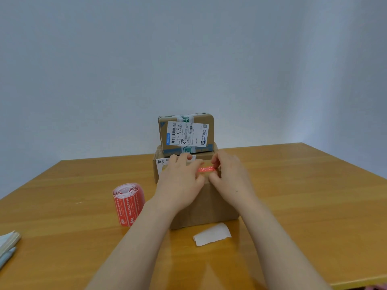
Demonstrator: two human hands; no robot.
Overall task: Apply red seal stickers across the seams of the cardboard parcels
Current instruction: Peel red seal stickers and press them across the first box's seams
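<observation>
right hand (228, 174) pinching one end of the red sticker (206, 169), left hand (180, 178) pressing the other end with flat fingers, sticker lying atop the lower box (206, 206), sitting toward the table's (303, 201) far edge

White shipping label (187, 133) on the upper parcel (206, 120) just beyond the left hand (180, 181), sideways print "501E- M1 A218" among barcodes and a QR code, white characters on the red seal sticker (206, 169) between the left hand and right hand (230, 178) too blurred to read.
</observation>
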